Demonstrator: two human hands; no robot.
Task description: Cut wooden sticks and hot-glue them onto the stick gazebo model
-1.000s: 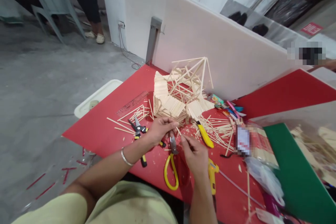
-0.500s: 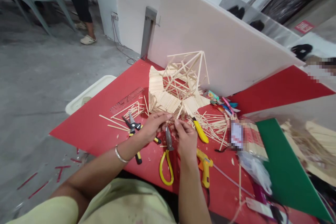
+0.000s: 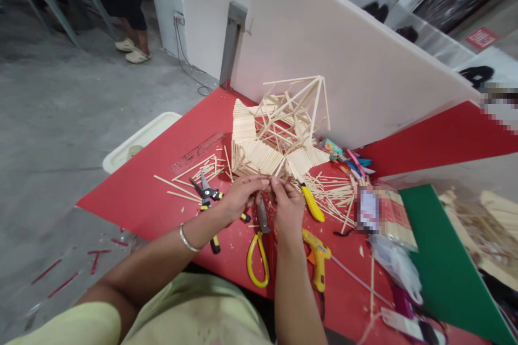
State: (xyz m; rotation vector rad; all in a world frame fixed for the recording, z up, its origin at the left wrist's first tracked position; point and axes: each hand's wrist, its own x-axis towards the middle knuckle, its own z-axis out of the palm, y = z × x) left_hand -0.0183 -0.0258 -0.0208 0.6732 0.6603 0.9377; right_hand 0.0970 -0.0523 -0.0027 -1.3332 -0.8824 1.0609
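Note:
My left hand (image 3: 242, 194) and my right hand (image 3: 288, 206) meet fingertip to fingertip just in front of a model built of thin wooden sticks (image 3: 279, 132) on the red table (image 3: 162, 172). Both hands are closed in a pinch, and a small wooden stick seems to sit between them, too small to see clearly. A silver bangle (image 3: 186, 239) circles my left wrist. Yellow-handled scissors (image 3: 259, 250) lie under my hands.
Loose sticks (image 3: 332, 194), black-and-yellow snips (image 3: 204, 194), a yellow knife (image 3: 312, 204), a yellow glue gun (image 3: 318, 259) and a red ruler (image 3: 200, 152) lie on the table. A white partition (image 3: 343, 64) stands behind. A green board (image 3: 445, 264) lies right. A person's legs (image 3: 131, 21) stand far left.
My right hand has moved up and left to meet my left hand at the foot of the stick model. The view has shifted slightly.

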